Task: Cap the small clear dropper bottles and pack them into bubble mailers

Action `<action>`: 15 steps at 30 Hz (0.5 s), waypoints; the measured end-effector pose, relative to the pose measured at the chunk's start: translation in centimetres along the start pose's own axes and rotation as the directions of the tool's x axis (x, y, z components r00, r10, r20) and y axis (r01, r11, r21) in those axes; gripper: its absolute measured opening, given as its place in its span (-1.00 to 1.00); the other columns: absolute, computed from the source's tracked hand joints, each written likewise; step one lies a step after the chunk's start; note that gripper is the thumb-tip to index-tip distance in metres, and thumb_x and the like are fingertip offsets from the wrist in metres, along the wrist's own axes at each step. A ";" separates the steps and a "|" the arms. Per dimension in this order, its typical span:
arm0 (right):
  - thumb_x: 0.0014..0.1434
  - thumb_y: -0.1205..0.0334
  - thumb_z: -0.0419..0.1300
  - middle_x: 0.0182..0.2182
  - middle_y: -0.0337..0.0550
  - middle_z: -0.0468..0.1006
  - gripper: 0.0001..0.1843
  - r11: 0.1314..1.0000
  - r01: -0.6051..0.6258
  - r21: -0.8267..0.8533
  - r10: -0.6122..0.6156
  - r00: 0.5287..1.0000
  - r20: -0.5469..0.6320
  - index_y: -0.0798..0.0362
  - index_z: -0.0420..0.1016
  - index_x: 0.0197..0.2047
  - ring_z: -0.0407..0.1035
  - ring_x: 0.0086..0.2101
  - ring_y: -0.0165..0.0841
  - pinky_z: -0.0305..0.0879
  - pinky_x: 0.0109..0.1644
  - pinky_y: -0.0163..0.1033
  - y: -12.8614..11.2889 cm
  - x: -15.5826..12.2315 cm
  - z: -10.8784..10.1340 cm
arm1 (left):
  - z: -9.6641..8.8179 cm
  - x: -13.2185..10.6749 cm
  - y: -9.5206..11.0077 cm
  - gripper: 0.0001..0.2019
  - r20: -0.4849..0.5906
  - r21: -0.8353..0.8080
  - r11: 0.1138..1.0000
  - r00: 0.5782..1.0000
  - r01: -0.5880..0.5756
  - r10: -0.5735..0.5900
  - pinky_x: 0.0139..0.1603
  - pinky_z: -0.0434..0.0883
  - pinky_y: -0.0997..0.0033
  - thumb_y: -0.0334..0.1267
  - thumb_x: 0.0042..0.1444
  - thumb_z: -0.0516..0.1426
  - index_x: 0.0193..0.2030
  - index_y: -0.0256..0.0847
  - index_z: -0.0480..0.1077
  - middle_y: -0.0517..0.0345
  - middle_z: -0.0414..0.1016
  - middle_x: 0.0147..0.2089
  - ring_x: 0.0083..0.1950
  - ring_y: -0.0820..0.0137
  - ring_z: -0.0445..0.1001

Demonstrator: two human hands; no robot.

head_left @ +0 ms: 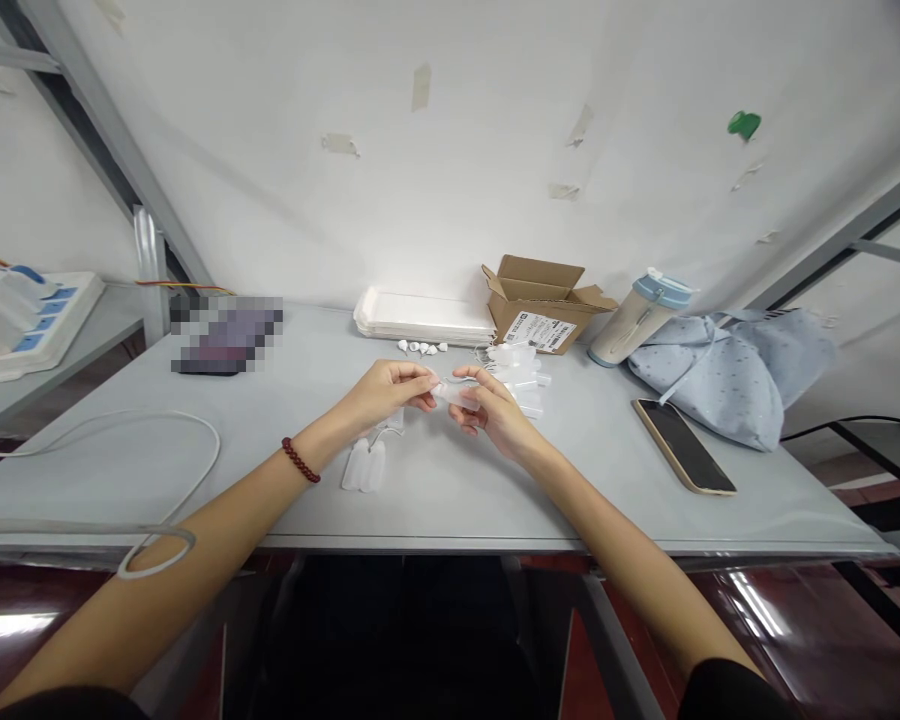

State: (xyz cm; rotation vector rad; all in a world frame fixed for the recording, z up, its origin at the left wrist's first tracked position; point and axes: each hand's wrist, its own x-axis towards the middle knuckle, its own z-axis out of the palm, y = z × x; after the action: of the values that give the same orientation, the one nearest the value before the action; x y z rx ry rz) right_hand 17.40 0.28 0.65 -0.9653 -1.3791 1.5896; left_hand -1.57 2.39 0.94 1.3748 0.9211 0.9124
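Note:
Both hands meet above the middle of the desk, pinching one small translucent white plastic sleeve (457, 395). My left hand (394, 388) closes its thumb and fingers on the sleeve's left end. At its right end, my right hand (493, 412) grips with thumb and fingers, the index finger raised and curved. Similar translucent pieces (364, 466) with a thin cord lie below my left hand. Several more translucent pieces (525, 385) with cords are piled behind my right hand. Small white cone-like parts (424, 348) sit in a row farther back.
Against the wall stand white trays (427, 318) and an open cardboard box (536, 315). To the right are a tumbler (637, 315), a light blue fabric bag (720, 370) and a phone (686, 447). A white cable (217, 450) loops across the left side, near a blurred-out object (225, 335).

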 end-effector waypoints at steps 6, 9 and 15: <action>0.02 0.14 0.08 -0.64 -0.40 0.36 -0.64 1.000 -0.013 0.004 0.013 1.000 0.004 -0.02 0.15 -0.09 0.15 -0.59 -0.45 0.00 -0.51 -0.35 0.2 0.0 0.1 | 0.5 -0.4 0.6 -0.55 0.092 0.083 0.976 0.974 0.199 -0.207 -0.52 0.37 0.44 0.11 -0.02 0.27 -0.47 -0.35 0.46 0.11 0.45 -0.57 -0.57 0.45 0.42; 0.01 0.14 0.08 -0.66 -0.42 0.35 -0.64 1.000 -0.023 0.007 0.023 1.000 -0.007 -0.03 0.16 -0.10 0.12 -0.61 -0.46 0.00 -0.52 -0.35 0.1 0.0 0.1 | 0.4 -0.4 0.7 -0.60 0.098 0.113 0.984 0.984 0.136 -0.148 -0.54 0.34 0.48 0.05 -0.04 0.30 -0.50 -0.33 0.45 0.14 0.43 -0.57 -0.56 0.48 0.40; -0.02 0.11 0.10 -0.69 -0.43 0.34 -0.63 0.999 -0.028 0.021 0.028 0.999 -0.031 -0.03 0.15 -0.12 0.07 -0.62 -0.47 0.00 -0.54 -0.36 0.0 0.1 0.0 | 0.2 -0.2 0.4 -0.67 0.072 0.087 0.996 0.997 -0.014 0.007 -0.42 0.40 0.44 -0.12 -0.17 0.38 -0.33 -0.31 0.54 0.15 0.51 -0.43 -0.49 0.49 0.39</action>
State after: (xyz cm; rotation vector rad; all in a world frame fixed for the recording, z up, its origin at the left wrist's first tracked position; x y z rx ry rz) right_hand 17.41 0.34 0.66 -0.9974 -1.3305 1.5997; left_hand -1.49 2.13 1.30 1.4788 0.9090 0.8337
